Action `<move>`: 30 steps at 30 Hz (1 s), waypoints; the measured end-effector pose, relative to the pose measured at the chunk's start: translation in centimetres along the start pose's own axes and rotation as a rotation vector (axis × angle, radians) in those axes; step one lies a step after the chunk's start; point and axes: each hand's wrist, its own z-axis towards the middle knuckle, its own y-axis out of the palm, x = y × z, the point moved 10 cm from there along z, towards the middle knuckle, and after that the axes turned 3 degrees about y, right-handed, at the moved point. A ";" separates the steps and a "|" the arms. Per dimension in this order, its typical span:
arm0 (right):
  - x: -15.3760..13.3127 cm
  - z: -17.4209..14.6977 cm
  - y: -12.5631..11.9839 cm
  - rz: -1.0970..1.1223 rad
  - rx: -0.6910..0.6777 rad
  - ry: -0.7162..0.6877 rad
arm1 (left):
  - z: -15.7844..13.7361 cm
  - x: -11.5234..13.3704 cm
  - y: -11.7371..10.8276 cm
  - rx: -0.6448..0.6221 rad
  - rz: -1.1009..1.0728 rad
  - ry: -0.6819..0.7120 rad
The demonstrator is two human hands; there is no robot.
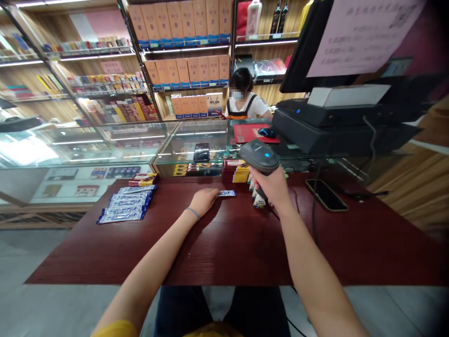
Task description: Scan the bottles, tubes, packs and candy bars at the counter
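Observation:
My right hand [271, 183] is wrapped round the handle of a dark handheld barcode scanner [260, 155], its blue light on, held above the table. At the table's middle my left hand [205, 200] is closed on the left end of a small blue-and-white packet [228, 193] lying on the dark red tabletop [224, 248]. A fanned pile of similar blue-and-white packets [124, 204] lies to the left. Behind that pile sit some red-and-yellow packets [143, 179]. A taller stack of red-and-yellow packets [235, 172] stands behind the scanner, with white packets [258, 201] partly hidden by my right hand.
A phone [327, 194] and cables lie on the right. The monitor [305, 47] and black till equipment [315, 126] rise at the right back. A glass display counter [189, 133] borders the table, with a person [247, 100] behind it. Another dark phone [201, 152] lies on the glass.

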 end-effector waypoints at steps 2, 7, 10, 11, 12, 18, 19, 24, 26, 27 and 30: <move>-0.4 0.2 -1.9 0.067 0.052 -0.001 | 1.6 0.6 0.6 0.001 0.000 0.010; -0.4 0.7 -5.2 0.076 0.131 -0.015 | 5.0 1.9 2.7 0.013 0.008 0.015; 0.3 1.1 -6.7 0.083 0.174 -0.038 | 6.3 2.4 3.5 0.040 0.027 -0.002; 0.4 1.2 -7.0 0.083 0.180 -0.056 | 6.6 2.4 3.7 0.049 0.039 -0.014; 0.6 1.3 -7.2 0.085 0.182 -0.074 | 6.8 2.3 3.8 0.054 0.055 -0.027; 1.5 1.8 -8.1 0.228 0.218 -0.105 | 6.9 2.4 4.5 -0.014 0.190 -0.073; 1.4 1.8 -8.0 0.238 0.213 -0.105 | 6.9 2.4 4.5 -0.021 0.189 -0.074; 1.0 1.5 -7.0 0.217 0.166 -0.080 | 5.3 2.3 2.4 0.094 0.044 -0.006; 0.8 1.2 -6.2 0.194 0.154 -0.083 | 3.2 1.0 0.4 0.187 0.000 0.000; 0.6 1.1 -5.5 0.170 0.128 -0.083 | 1.9 0.1 -0.7 0.229 -0.005 -0.010; 0.1 0.4 -2.7 0.092 0.062 -0.088 | -3.3 -3.3 -3.9 0.309 0.042 -0.068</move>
